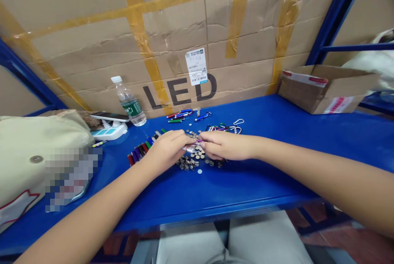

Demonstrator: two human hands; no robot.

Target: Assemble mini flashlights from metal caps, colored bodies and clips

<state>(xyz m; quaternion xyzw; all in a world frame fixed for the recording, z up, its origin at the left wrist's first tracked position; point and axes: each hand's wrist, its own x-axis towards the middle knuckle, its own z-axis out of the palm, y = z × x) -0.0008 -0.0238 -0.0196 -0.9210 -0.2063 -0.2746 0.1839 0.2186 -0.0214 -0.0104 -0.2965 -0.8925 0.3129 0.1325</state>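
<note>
Over the middle of the blue table, my left hand [169, 147] is closed around a small silvery cylinder [189, 149], its end showing past the fingers. My right hand [226, 145] meets it from the other side, pinching a thin purple metallic piece [200, 141] whose full shape is hidden. Below and between the hands lie round silver button cells [200, 152] and a cluster of small shiny metal parts [186, 163]. A row of coloured tubes [142, 149] sits beside my left hand, partly covered by it. Carabiners [238, 122] lie behind my right hand.
Finished-looking pen-shaped pieces [181, 115] with clips lie at the back. A water bottle [131, 104] and a white power strip [110, 132] stand left, near a pale bag [40, 149]. An open cardboard box [320, 91] sits right. A large carton [172, 42] walls the back.
</note>
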